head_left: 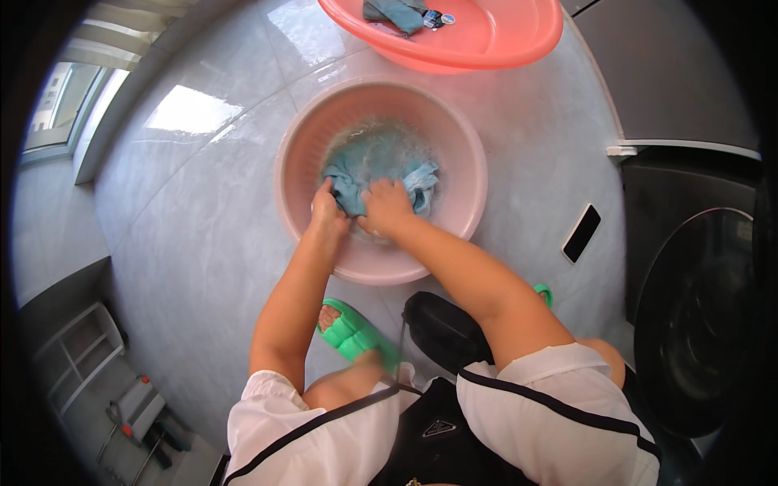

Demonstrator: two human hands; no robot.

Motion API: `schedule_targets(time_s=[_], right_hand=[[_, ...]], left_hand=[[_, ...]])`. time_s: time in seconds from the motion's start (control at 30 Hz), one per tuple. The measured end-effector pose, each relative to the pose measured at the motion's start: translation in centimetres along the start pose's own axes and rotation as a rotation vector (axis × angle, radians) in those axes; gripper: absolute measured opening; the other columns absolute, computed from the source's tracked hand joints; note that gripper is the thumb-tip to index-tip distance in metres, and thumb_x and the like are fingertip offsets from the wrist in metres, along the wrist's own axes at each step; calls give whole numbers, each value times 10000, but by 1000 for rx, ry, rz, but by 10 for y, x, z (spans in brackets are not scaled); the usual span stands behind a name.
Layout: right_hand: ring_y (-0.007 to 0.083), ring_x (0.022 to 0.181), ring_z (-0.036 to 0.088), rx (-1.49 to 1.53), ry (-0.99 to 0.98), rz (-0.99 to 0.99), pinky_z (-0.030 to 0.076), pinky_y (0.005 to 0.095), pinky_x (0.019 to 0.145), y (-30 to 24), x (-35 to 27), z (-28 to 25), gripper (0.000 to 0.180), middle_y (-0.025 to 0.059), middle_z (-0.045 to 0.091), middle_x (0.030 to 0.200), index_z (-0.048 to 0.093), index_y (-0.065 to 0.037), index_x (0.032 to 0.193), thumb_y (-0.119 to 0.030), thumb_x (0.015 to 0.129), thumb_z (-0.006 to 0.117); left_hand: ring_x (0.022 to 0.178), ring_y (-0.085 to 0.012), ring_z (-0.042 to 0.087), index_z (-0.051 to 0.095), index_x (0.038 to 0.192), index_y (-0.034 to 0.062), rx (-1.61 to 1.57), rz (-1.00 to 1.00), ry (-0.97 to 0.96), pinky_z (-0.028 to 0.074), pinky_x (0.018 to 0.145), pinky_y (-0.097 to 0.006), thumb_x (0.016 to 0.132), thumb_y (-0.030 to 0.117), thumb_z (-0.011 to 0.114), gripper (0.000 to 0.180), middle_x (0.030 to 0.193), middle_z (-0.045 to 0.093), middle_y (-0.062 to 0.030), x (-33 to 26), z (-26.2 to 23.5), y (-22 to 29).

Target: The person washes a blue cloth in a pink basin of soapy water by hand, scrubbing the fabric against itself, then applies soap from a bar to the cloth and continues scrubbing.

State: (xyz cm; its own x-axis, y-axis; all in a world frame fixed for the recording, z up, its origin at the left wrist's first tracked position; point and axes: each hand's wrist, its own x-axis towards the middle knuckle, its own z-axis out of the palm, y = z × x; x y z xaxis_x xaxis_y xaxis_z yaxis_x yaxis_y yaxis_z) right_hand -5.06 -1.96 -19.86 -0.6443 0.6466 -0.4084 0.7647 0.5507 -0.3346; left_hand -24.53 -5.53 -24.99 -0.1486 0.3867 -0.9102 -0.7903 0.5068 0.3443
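Note:
Both my hands are down in a pale pink basin (296,142) holding sudsy water and a light blue wet cloth (361,166), perhaps a garment. At the cloth's left edge, my left hand (327,209) is closed on its fabric, thumb up along the side. My right hand (386,207) grips the cloth near its middle, with the fingertips partly hidden by fabric and water. A paler, bunched part of the cloth lies just right of that hand. Foam and ripples cover the water on the far side.
A larger coral-pink tub (519,40) with grey-blue cloth (395,14) stands beyond the basin. On the tiled floor to the right lies a phone (581,233), near a dark front-loading washing machine (697,300). Green slippers (352,328) and a black rounded object (446,328) are close below the basin.

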Motion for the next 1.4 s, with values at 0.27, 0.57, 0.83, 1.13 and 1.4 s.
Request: schedule_targets(time_s=[0.27,0.57,0.83,1.13,1.4], right_hand=[[336,1406,617,181,322,293,478,580,1170,23,-20,15,517,120,687,1478,817,-117,1292,-385,850,792],[433,1170,731,942,491,-119,583,513,1020,-96,-65,-81,474,221,748,1276,773,-10,1066,-416,830,840],[464,1147,752,697,466,438,606,555,1000,28,9,-49,536,209,751,1310,776,-91,1216,-518,892,776],[395,1576,480,23,99,130,462,596,1247,33,12,-15,790,167,538,1672,591,-194,1624,-396,885,787],[387,1249,704,778,326,62,571,500,1100,33,-7,-19,524,182,675,1481,803,-66,1278,-297,808,782]], left_hand=[[1478,-364,609,601,1581,155,5,-276,55,430,1219,-700,1137,591,577,623,1598,638,-142,-50,75,-41],[1365,-395,684,635,1521,82,-143,-110,-554,540,1140,-652,1155,522,536,581,1493,696,-177,-51,7,-18],[1266,-394,751,675,1412,0,-47,50,-82,638,1067,-612,1146,222,469,403,1388,748,-197,-78,65,-23],[1632,-442,397,329,1788,144,114,-16,239,234,1343,-693,1113,499,646,826,1842,330,-167,-59,44,-13],[1597,-447,445,473,1694,136,-10,-21,126,295,1313,-708,1106,562,643,746,1740,465,-225,-45,76,-12]])
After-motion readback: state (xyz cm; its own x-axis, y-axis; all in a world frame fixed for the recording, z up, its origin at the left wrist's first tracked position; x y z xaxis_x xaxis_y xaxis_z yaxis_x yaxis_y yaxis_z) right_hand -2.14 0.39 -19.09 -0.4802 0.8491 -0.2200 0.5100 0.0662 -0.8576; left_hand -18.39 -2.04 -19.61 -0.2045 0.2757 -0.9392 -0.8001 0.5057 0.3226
